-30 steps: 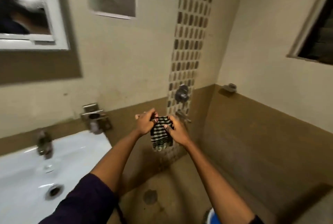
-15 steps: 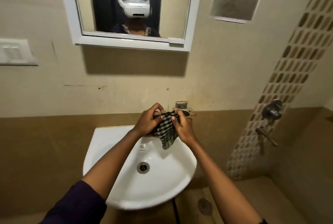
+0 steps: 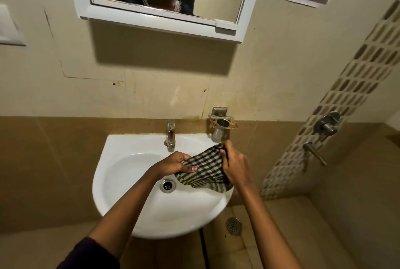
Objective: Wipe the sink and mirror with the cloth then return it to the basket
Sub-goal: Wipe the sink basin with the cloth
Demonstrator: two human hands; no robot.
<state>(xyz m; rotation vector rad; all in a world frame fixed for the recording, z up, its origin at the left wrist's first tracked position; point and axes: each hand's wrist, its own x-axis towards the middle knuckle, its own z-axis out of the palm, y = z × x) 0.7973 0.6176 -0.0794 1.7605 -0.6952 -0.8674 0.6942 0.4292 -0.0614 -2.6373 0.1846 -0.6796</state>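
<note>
You held the checked cloth (image 3: pixel 205 169) spread over the right side of the sink (image 3: pixel 129 182), your left hand (image 3: pixel 175 163) and right hand (image 3: pixel 234 167) each pinching an edge, and it could slip down by the drain (image 3: pixel 167 185) if you let go.

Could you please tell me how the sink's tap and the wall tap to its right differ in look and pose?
The upright chrome sink tap stands on the white basin's rim; the dark round wall tap is set into the mosaic tile strip. The sink tap is a slim column; the wall tap is a knob on a disc. Both are metal.
</note>
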